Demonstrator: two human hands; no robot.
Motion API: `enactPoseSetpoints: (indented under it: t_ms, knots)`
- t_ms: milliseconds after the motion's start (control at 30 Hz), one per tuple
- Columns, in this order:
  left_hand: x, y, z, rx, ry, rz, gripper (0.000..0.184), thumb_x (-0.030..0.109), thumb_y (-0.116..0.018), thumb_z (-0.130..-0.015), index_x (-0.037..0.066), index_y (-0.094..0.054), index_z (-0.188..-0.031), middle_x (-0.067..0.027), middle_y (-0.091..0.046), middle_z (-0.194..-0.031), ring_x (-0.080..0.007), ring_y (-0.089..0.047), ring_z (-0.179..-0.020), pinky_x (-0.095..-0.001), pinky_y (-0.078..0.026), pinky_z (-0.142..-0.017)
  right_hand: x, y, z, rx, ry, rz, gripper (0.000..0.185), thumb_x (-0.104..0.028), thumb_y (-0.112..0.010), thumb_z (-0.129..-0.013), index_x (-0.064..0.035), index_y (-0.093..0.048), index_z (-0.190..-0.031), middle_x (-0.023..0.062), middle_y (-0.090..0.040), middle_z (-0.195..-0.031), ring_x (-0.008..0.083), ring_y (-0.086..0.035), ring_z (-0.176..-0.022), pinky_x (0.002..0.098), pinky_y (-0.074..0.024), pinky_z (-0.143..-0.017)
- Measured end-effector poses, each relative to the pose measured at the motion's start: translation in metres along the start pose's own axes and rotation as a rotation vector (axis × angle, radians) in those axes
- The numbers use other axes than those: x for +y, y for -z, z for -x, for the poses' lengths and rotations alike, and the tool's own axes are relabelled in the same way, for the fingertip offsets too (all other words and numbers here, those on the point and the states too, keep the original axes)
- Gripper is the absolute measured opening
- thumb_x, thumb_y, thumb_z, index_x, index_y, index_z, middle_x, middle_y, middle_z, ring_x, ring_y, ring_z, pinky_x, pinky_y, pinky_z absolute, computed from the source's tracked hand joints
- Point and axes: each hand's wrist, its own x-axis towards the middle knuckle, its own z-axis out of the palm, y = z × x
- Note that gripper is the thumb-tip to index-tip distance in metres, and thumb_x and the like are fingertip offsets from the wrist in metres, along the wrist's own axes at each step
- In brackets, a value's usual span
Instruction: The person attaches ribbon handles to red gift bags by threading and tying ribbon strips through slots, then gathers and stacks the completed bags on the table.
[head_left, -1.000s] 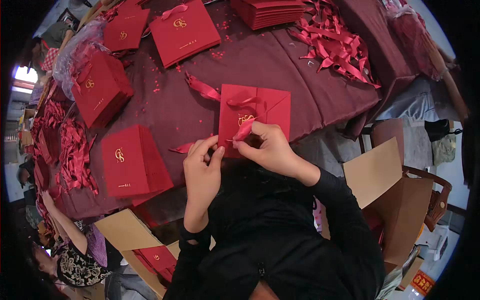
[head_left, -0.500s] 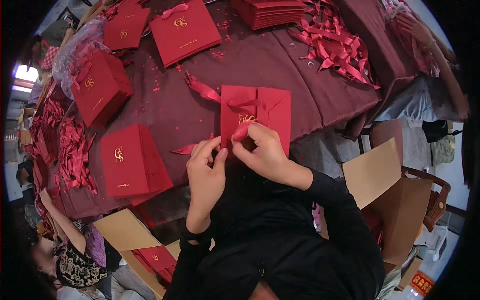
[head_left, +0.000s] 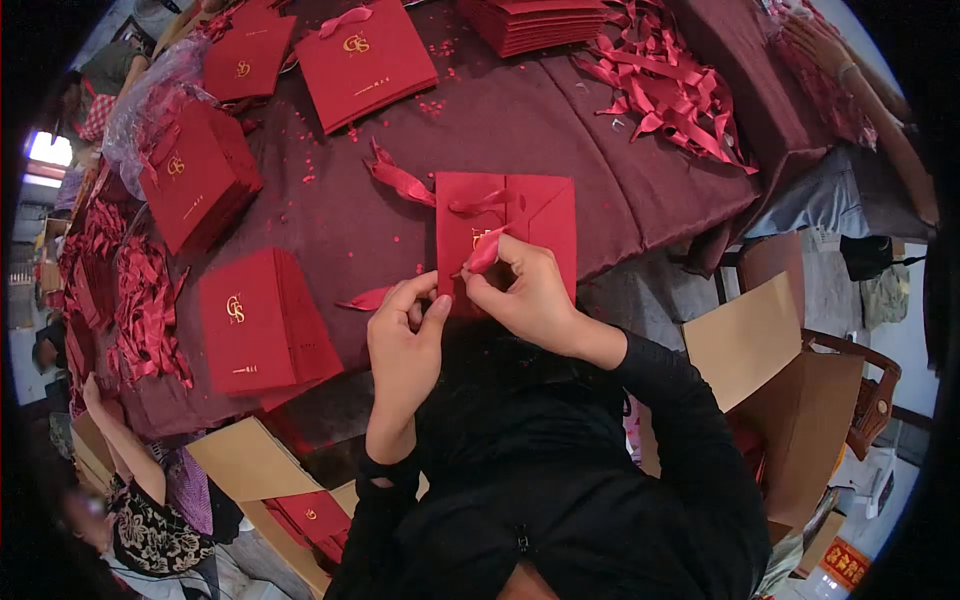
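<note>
A red paper bag (head_left: 542, 215) with gold lettering lies at the table's near edge, in front of my body. My right hand (head_left: 525, 295) pinches a red ribbon (head_left: 486, 250) between thumb and fingers above the bag's lower part. At the bag's lower left corner is my left hand (head_left: 407, 340), its fingers curled and thumb near the forefinger; what they hold, if anything, is hidden. One ribbon end (head_left: 366, 299) sticks out left of the left fingertips. Another ribbon (head_left: 400, 182) extends from the bag's upper left side.
Stacks of red bags (head_left: 245, 320) stand on the dark red tablecloth (head_left: 520, 120). Loose ribbons (head_left: 670, 90) lie in a pile at the upper right. Open cardboard boxes (head_left: 745, 340) flank my body. Co-workers' arms (head_left: 885, 140) reach in at both sides.
The right hand with the ribbon has shifted slightly, and the left hand has moved a little. The bag stays in about the same place. At the right, a co-worker's hand has come into view.
</note>
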Motion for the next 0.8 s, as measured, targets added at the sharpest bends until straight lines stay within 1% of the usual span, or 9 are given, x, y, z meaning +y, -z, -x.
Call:
enactPoseSetpoints:
  t_ms: [67,300,400,567,633,667,733,767,800]
  knots:
    - [0.001,-0.001,0.000,0.009,0.004,0.001,0.027,-0.001,-0.066,-0.083,-0.002,-0.064,-0.110,-0.0032,-0.055,-0.079,-0.0096,-0.042,-0.067,-0.0232,-0.039,-0.063,0.001,-0.001,0.000,0.027,0.140,0.114,0.007,0.000,-0.065,-0.083,0.0017,-0.060,-0.087,0.0068,-0.067,-0.085,0.0105,-0.062,-0.081,0.0253,-0.0498,-0.071]
    - [-0.003,-0.002,0.000,0.017,-0.037,-0.012,0.026,-0.001,-0.066,-0.083,-0.003,-0.064,-0.109,-0.0041,-0.057,-0.081,-0.0099,-0.043,-0.067,-0.0234,-0.039,-0.062,-0.003,0.001,-0.002,-0.004,0.197,0.183,0.009,-0.001,-0.066,-0.082,0.0016,-0.060,-0.088,0.0088,-0.066,-0.084,0.0125,-0.063,-0.078,0.0265,-0.0497,-0.069]
    - [-0.003,-0.004,0.002,0.017,-0.048,-0.009,0.026,-0.001,-0.066,-0.083,-0.004,-0.064,-0.109,-0.0046,-0.059,-0.082,-0.0096,-0.044,-0.067,-0.0237,-0.039,-0.062,-0.008,0.003,-0.004,-0.059,0.095,0.206,0.010,-0.003,-0.067,-0.081,0.0012,-0.060,-0.088,0.0118,-0.065,-0.083,0.0170,-0.064,-0.077,0.0292,-0.0492,-0.067]
    - [-0.004,0.002,-0.001,-0.010,-0.026,0.022,0.025,-0.002,-0.064,-0.085,-0.003,-0.064,-0.110,-0.0067,-0.061,-0.083,-0.0114,-0.049,-0.069,-0.0245,-0.041,-0.062,-0.007,0.015,-0.013,-0.206,0.249,0.250,0.013,-0.002,-0.065,-0.081,-0.0001,-0.056,-0.090,0.0150,-0.061,-0.086,0.0323,-0.060,-0.081,0.0376,-0.0472,-0.070]
    - [-0.004,0.004,-0.005,-0.119,-0.264,-0.019,0.024,-0.002,-0.061,-0.087,-0.003,-0.063,-0.110,-0.0086,-0.061,-0.087,-0.0159,-0.055,-0.075,-0.0273,-0.045,-0.067,-0.006,0.025,-0.017,-0.195,0.379,0.305,0.018,-0.001,-0.067,-0.079,0.0007,-0.054,-0.091,0.0166,-0.058,-0.086,0.0355,-0.057,-0.085,0.0403,-0.0465,-0.073]
    - [0.001,0.001,-0.004,-0.116,-0.261,-0.015,0.024,-0.002,-0.061,-0.087,-0.003,-0.063,-0.110,-0.0086,-0.061,-0.087,-0.0159,-0.055,-0.075,-0.0273,-0.045,-0.067,-0.006,0.030,-0.018,-0.182,0.506,0.365,0.023,-0.001,-0.068,-0.076,0.0015,-0.052,-0.093,0.0182,-0.056,-0.086,0.0387,-0.055,-0.088,0.0431,-0.0459,-0.075]
    - [0.018,-0.009,-0.001,-0.123,-0.107,-0.136,0.022,-0.002,-0.059,-0.087,-0.004,-0.063,-0.109,-0.0112,-0.060,-0.093,-0.0233,-0.059,-0.084,-0.0311,-0.047,-0.074,0.001,0.038,-0.019,-0.178,0.458,0.396,0.022,0.001,-0.069,-0.073,0.0014,-0.054,-0.089,0.0178,-0.055,-0.090,0.0381,-0.053,-0.094,0.0435,-0.0449,-0.078]
    - [0.005,-0.016,-0.002,-0.078,-0.243,-0.191,0.021,-0.003,-0.060,-0.084,-0.004,-0.063,-0.105,-0.0130,-0.059,-0.097,-0.0293,-0.058,-0.088,-0.0352,-0.046,-0.079,0.002,0.041,-0.019,-0.208,0.437,0.390,0.020,0.002,-0.069,-0.073,0.0018,-0.054,-0.087,0.0176,-0.055,-0.090,0.0380,-0.053,-0.093,0.0436,-0.0449,-0.078]
    - [0.004,-0.021,-0.002,-0.080,-0.240,-0.190,0.021,-0.003,-0.060,-0.084,-0.004,-0.063,-0.105,-0.0130,-0.059,-0.097,-0.0293,-0.058,-0.088,-0.0352,-0.046,-0.079,0.003,0.043,-0.018,-0.238,0.412,0.383,0.019,0.002,-0.068,-0.072,0.0022,-0.055,-0.086,0.0173,-0.055,-0.090,0.0380,-0.053,-0.092,0.0436,-0.0448,-0.078]
